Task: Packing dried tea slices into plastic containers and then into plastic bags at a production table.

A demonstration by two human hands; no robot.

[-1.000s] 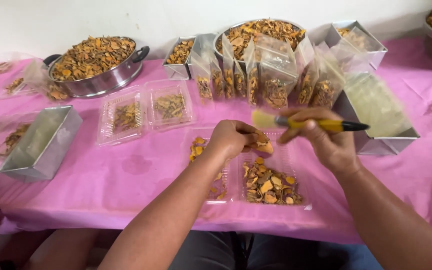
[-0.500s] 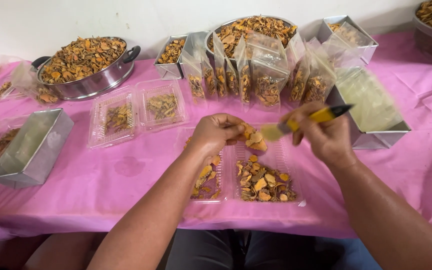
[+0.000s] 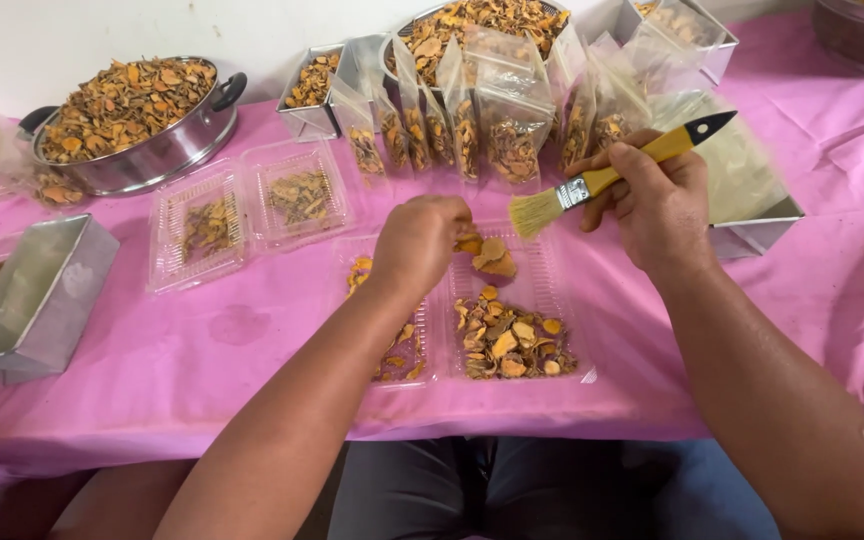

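My left hand [image 3: 420, 243] pinches a few dried orange slices [image 3: 487, 254] above a clear plastic clamshell tray [image 3: 542, 295] that lies open on the pink tablecloth. More dried slices [image 3: 508, 338] are heaped in the tray's near end. My right hand [image 3: 657, 205] grips a yellow-handled paintbrush [image 3: 602, 180]. Its pale bristles point left, just right of the slices in my left hand. The tray's left half [image 3: 397, 350] holds a few slices and is partly hidden by my left forearm.
A metal pot [image 3: 137, 125] of dried slices stands at the back left. A second open clamshell [image 3: 252, 210] lies beside it. Several filled clear bags [image 3: 482, 120] stand upright at the back. Metal tins sit at the left [image 3: 37, 300] and right [image 3: 752, 215].
My left hand lifted slices from the tray and turned them toward the brush. My right hand tilted the brush, with its bristles now lower, close to the slices.
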